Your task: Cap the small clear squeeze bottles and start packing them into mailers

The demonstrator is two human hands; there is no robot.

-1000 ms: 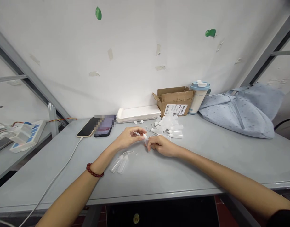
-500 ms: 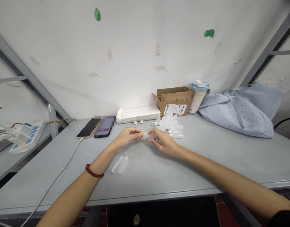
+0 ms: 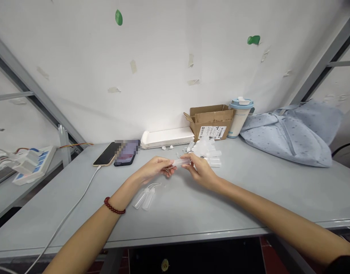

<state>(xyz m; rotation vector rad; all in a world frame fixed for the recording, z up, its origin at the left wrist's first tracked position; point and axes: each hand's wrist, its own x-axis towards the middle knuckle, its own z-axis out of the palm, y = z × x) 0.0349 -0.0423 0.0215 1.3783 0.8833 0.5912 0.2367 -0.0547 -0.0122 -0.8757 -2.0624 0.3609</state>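
Between my two hands lies a small clear plastic bottle (image 3: 180, 162), held sideways above the table. My left hand (image 3: 160, 166) pinches its left end, where the fingers hide the tip. My right hand (image 3: 199, 167) grips the other end between thumb and fingers. Nearer to me, left of centre, two clear bottles with thin curved nozzles (image 3: 144, 198) lie side by side on the table. Behind my right hand is a pile of similar clear bottles and white parts (image 3: 206, 149). Two small white caps (image 3: 167, 147) sit beyond my left hand.
Two phones (image 3: 117, 153) lie at the back left, one with a white cable (image 3: 80, 198) crossing the table. Along the wall stand a flat white stack (image 3: 167, 137), an open cardboard box (image 3: 210, 121), a lidded cup (image 3: 239, 118) and a light blue fabric bag (image 3: 285, 137). A power strip (image 3: 35, 165) is far left.
The bottle now shows more fully between my hands. My left hand has turned slightly, its fingers curling lower, and my right hand has shifted a little to the right.
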